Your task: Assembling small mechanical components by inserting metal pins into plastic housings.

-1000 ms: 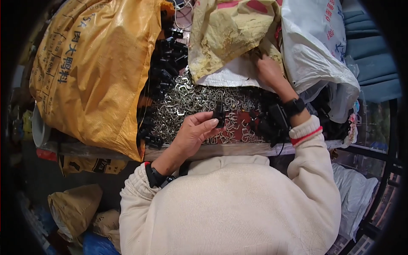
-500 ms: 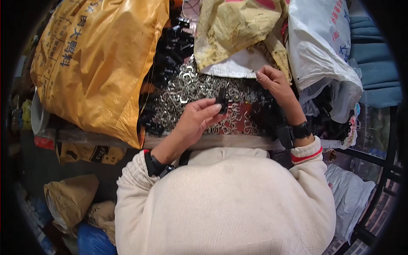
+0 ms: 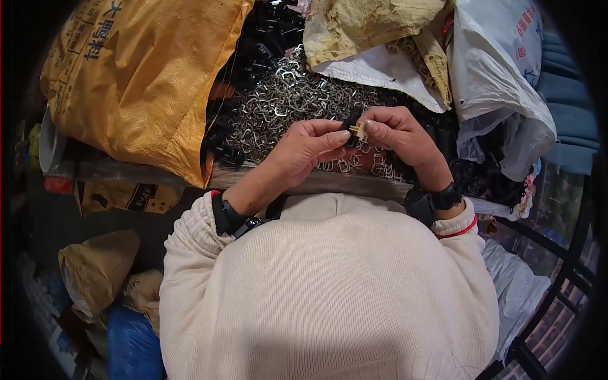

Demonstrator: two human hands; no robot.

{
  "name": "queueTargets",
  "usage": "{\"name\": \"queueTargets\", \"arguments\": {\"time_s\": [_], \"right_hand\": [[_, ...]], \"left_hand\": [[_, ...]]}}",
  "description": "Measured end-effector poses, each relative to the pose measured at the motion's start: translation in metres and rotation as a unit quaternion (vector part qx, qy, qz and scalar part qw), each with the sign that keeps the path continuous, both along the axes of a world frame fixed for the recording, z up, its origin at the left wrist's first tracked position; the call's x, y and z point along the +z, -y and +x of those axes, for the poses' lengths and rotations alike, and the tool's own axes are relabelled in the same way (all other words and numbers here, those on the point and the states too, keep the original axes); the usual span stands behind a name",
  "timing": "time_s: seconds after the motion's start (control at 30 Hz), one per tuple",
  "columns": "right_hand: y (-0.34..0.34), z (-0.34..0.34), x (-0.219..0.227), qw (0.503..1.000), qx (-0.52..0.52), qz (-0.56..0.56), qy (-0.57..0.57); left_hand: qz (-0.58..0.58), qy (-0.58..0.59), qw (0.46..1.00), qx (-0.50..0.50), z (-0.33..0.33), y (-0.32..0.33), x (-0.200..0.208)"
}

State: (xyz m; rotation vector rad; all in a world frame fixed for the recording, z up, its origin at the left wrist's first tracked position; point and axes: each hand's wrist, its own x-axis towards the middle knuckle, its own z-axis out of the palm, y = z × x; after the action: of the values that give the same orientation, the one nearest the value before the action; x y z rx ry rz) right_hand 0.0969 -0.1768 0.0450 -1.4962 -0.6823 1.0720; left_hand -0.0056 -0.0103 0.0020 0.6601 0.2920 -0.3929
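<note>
Two hands meet over the middle of the table (image 3: 354, 183), and we hold one small black clip part (image 3: 353, 124) between them. Our left hand (image 3: 310, 147) pinches it from the left with thumb and fingertips, while our right hand (image 3: 399, 133) grips it from the right, fingers curled around a pale, yellowish piece (image 3: 361, 131) at the part's near end. The two hands touch at the fingertips, just above a heap of bent silver metal clips (image 3: 285, 104) that spreads across the table. Beyond that heap, on the far side, lies a pile of black plastic parts (image 3: 263, 54). A large yellow woven sack (image 3: 139, 82) lies on the left, its edge overlapping the black parts. On the far right sit a crumpled yellowish bag (image 3: 361, 25) and a white plastic bag (image 3: 500, 76). Both wrists carry black bands, and cream sleeves (image 3: 196, 228) cover our forearms.
</note>
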Motion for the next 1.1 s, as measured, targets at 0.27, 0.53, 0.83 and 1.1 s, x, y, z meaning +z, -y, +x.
{"name": "queueTargets", "arguments": {"time_s": [0.27,0.53,0.83,1.1], "right_hand": [[-0.005,-0.009,-0.001,0.997,-0.072,-0.012,0.027],[-0.004,-0.023,-0.009,0.991,-0.127,-0.039,0.030],[0.033,0.010,-0.016,0.961,-0.107,-0.080,0.243],[0.049,0.026,-0.046,0.739,-0.106,-0.275,0.606]], "left_hand": [[0.001,0.002,1.000,-0.015,0.001,0.000,-0.002],[0.016,0.001,1.000,-0.007,-0.001,0.004,0.004],[-0.005,-0.017,1.000,-0.006,0.006,0.000,0.007],[0.009,0.001,1.000,-0.012,0.003,0.000,0.006]]}}
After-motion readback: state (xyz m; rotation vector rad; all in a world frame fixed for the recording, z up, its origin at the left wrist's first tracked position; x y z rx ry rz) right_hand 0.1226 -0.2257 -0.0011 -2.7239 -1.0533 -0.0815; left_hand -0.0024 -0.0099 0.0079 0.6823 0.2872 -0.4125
